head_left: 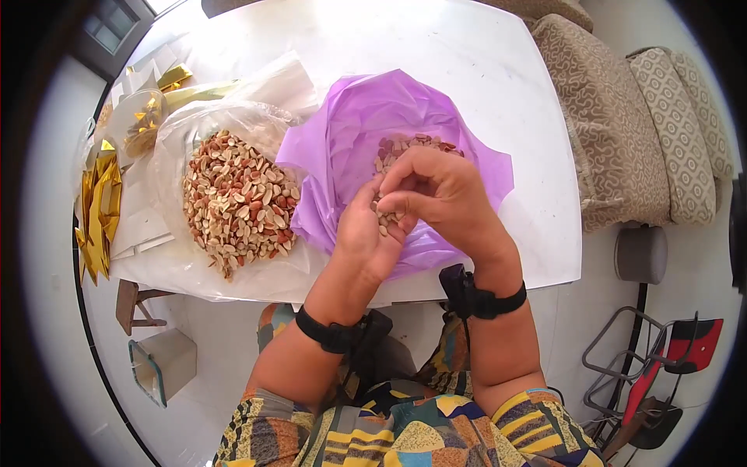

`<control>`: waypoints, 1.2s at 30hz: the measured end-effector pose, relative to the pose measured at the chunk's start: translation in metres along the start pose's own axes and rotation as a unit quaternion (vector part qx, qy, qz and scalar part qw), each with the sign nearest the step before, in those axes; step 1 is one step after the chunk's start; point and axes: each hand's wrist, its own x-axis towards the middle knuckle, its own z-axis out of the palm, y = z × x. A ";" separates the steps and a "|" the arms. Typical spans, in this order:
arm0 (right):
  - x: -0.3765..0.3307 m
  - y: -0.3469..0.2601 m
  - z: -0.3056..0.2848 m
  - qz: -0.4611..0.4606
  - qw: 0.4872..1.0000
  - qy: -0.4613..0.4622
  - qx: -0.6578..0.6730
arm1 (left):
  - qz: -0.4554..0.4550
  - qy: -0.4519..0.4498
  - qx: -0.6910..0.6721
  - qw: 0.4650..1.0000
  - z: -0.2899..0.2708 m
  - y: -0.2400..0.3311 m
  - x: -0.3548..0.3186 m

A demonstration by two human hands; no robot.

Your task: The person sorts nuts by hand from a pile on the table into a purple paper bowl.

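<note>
Peanut kernels point(384, 221) lie in the cupped palm of my left hand point(364, 237), held over the near part of an open purple plastic bag point(334, 148). Right above that palm, my right hand point(447, 194) has its thumb and fingertips pinched together; whatever sits between them is hidden. More peanuts point(412, 143) rest inside the purple bag behind my hands, partly covered by my right hand. To the left, a large heap of split peanuts point(241, 204), some with red skins, fills a spread clear plastic bag point(268, 121).
Gold foil pouches point(101, 210) and a clear container point(140, 124) crowd the left end of the white table point(498, 70). A patterned sofa point(603, 124) stands to the right, with a grey stool point(640, 255) and a red folding chair point(692, 346). Below left is a bin point(167, 362).
</note>
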 end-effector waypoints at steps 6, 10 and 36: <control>0.002 0.002 -0.001 -0.065 0.994 0.051 -0.073 | 0.014 0.032 0.016 0.999 0.000 0.001 0.000; 0.002 0.015 -0.019 -0.076 0.951 0.127 -0.273 | -0.046 -0.076 -0.047 0.995 -0.015 0.003 0.003; -0.004 0.013 -0.024 0.032 0.951 0.110 -0.287 | -0.041 -0.048 -0.028 0.998 -0.012 0.004 -0.002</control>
